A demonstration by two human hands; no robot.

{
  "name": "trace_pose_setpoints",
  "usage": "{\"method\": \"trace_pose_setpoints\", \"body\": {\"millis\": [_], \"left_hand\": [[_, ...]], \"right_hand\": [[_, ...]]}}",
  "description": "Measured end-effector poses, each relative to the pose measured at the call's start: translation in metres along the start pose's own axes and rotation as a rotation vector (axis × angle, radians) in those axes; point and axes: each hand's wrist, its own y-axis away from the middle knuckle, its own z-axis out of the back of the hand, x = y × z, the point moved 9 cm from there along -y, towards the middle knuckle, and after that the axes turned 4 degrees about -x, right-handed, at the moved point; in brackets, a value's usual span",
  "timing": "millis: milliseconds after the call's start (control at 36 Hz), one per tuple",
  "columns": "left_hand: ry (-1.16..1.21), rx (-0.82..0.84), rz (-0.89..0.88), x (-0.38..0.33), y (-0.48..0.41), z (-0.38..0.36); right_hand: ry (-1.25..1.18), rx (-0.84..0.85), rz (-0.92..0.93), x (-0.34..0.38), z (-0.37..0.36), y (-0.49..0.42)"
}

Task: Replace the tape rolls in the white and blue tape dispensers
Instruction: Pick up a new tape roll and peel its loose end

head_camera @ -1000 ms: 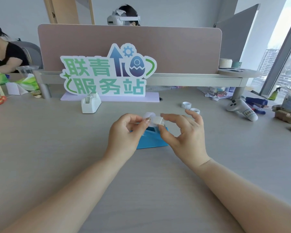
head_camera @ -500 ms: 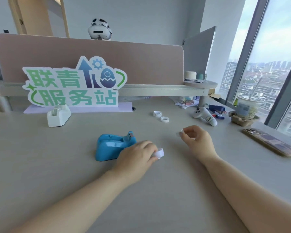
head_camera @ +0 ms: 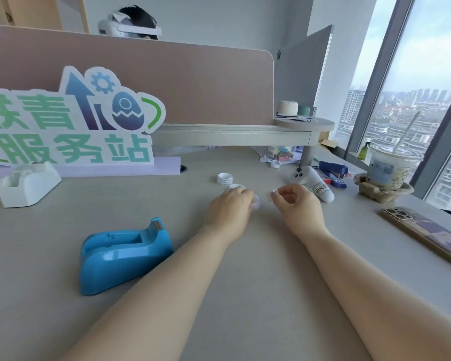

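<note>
Hands out over desk. Left hand [head_camera: 231, 207] curled shut around small white piece [head_camera: 255, 204]; right hand [head_camera: 294, 201] pinches something unclear. Spare rolls [head_camera: 224, 177] just beyond left hand, probably next. Blue dispenser [head_camera: 123, 252] near left forearm, emptied; white dispenser [head_camera: 26, 185] far left.

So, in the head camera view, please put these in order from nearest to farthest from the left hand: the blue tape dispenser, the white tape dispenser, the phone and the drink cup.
From the left hand:
1. Blue tape dispenser, just to its left and closer to the person.
2. Drink cup and phone, both on the right side by the window; too close to call.
3. White tape dispenser, far left, in front of the sign.
</note>
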Motion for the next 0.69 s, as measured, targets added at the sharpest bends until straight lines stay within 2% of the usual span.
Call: {"method": "trace_pose_setpoints", "body": {"millis": [194, 389, 528, 583, 694], "left_hand": [[0.034, -0.018, -0.014, 0.003, -0.037, -0.025], [0.058, -0.026, -0.046, 0.012, -0.043, -0.034], [0.044, -0.048, 0.25, 0.052, -0.047, -0.028], [0.04, 0.013, 0.389, 0.067, -0.042, -0.032], [0.018, 0.145, 0.451, 0.069, -0.038, -0.041]], "right_hand": [[0.063, -0.041, 0.099, 0.0, -0.009, -0.025], [0.015, -0.051, 0.06, -0.006, -0.009, -0.035], [-0.017, -0.043, 0.032, -0.009, -0.01, -0.036], [-0.018, -0.032, 0.029, -0.009, -0.011, -0.036], [-0.033, -0.022, 0.028, -0.008, -0.01, -0.035]]}}
